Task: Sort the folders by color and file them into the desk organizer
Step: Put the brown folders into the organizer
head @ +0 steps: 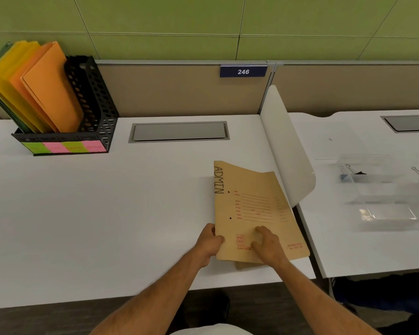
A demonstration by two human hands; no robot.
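The tan folder (257, 211), marked ADMIN, is lying near the front right corner of the white desk (107, 213), its near end lifting slightly off the surface. The left hand (209, 243) is pinching the folder's near left edge, thumb curled over the top, while the right hand (267, 245) is pressing down on the cover with bent fingers, seemingly gathering it up. To lift it cleanly, both hands are probably best keeping the flaps closed together so nothing fans open, then carrying it spine-down.

The black mesh desk organizer (102, 110) is standing at the back left corner, well apart from the folder, already carrying orange folders (51, 88) and yellow folders (12, 68); its rightmost slot is looking free. The stretch of desk between is offering open room. A white divider (288, 146) is rising just beside the folder's right edge, so swinging leftward is looking safer.
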